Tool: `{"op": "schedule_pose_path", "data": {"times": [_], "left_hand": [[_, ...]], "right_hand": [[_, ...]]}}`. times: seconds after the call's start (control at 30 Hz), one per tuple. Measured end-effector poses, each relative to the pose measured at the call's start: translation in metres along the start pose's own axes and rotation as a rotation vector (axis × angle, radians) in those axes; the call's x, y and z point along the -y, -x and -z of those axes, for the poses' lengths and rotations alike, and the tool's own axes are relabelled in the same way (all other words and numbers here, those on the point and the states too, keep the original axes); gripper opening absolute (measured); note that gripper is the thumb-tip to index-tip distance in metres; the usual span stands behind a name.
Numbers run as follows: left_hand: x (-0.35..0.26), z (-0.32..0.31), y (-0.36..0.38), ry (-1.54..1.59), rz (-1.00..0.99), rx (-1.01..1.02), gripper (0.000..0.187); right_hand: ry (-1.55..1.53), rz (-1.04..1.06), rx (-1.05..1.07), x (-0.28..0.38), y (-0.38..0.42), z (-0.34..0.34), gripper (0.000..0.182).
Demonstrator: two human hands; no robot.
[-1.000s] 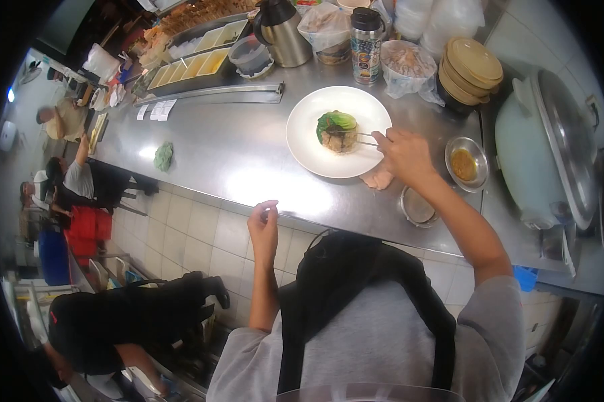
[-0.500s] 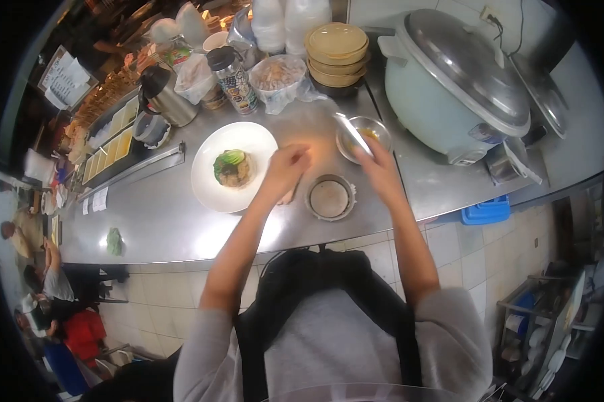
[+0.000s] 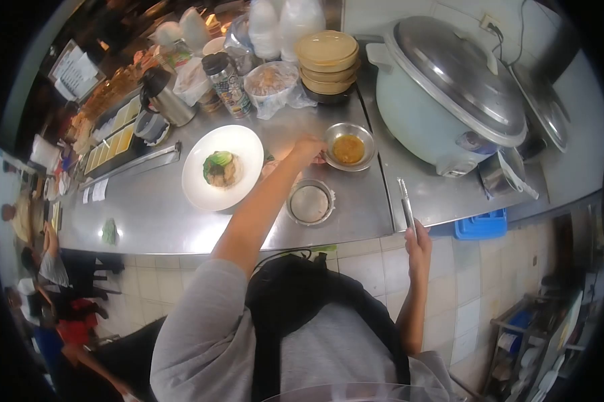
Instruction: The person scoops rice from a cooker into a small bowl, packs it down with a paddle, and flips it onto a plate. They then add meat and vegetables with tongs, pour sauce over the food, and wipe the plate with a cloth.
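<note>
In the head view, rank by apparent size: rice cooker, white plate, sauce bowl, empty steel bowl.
1. rice cooker
2. white plate
3. sauce bowl and empty steel bowl: look alike, so unranked.

Steel counter [image 3: 161,221] bears white plate [image 3: 238,144], sauce bowl [image 3: 348,147], empty tin [image 3: 310,202], rice cooker [image 3: 443,94].

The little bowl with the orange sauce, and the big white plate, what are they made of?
The small bowl, which the left hand touches at its rim, looks like shiny metal, probably stainless steel: grey with bright glints. The plate looks like glazed white ceramic, smooth and glossy, though it could be melamine. The counter under them looks like brushed steel.
</note>
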State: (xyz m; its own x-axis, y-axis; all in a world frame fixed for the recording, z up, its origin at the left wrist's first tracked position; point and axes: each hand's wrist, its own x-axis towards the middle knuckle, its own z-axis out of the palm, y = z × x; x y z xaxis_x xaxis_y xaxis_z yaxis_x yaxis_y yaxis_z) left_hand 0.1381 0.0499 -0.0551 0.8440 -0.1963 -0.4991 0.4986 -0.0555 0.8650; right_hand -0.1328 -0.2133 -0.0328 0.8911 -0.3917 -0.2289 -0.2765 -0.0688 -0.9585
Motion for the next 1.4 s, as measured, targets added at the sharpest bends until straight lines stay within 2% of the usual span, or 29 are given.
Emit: {"op": "schedule_pose_path", "data": {"times": [0.07,0.13,0.2,0.3,0.4,0.57,0.7,0.9,1.0,1.1,1.4], "left_hand": [[-0.01,0.012,0.007,0.018,-0.052,-0.019,0.012],[-0.025,0.035,0.025,0.03,-0.097,-0.059,0.011],[-0.057,0.059,0.059,-0.111,-0.205,-0.051,0.013],[-0.084,0.117,0.085,-0.182,-0.21,-0.161,0.014],[-0.113,0.16,0.144,-0.3,-0.25,-0.328,0.014],[-0.104,0.249,0.182,-0.406,-0.166,-0.369,0.011],[-0.078,0.29,0.197,-0.487,-0.089,-0.45,0.012],[-0.045,0.322,0.197,-0.458,-0.01,-0.486,0.014],[-0.046,0.321,0.2,-0.464,-0.001,-0.452,0.016],[-0.043,0.329,0.192,-0.501,-0.021,-0.417,0.016],[-0.066,0.316,0.193,-0.619,0.044,-0.389,0.014]], "right_hand": [[0.069,0.117,0.027,0.008,-0.014,-0.005,0.047],[0.067,0.12,0.063,0.021,-0.025,-0.013,0.049],[0.058,0.133,0.106,0.026,-0.04,-0.022,0.047],[0.006,0.133,0.203,0.038,-0.057,-0.039,0.047],[-0.03,0.111,0.251,0.06,-0.058,-0.062,0.044],[-0.032,0.182,0.276,0.05,-0.069,-0.095,0.045],[0.016,0.193,0.317,0.056,-0.065,-0.114,0.044],[0.063,0.088,0.329,0.06,-0.061,-0.124,0.045],[0.046,0.157,0.322,0.054,-0.062,-0.129,0.045],[0.045,0.104,0.319,0.059,-0.058,-0.132,0.045],[0.039,0.12,0.312,0.049,-0.062,-0.135,0.045]]}}
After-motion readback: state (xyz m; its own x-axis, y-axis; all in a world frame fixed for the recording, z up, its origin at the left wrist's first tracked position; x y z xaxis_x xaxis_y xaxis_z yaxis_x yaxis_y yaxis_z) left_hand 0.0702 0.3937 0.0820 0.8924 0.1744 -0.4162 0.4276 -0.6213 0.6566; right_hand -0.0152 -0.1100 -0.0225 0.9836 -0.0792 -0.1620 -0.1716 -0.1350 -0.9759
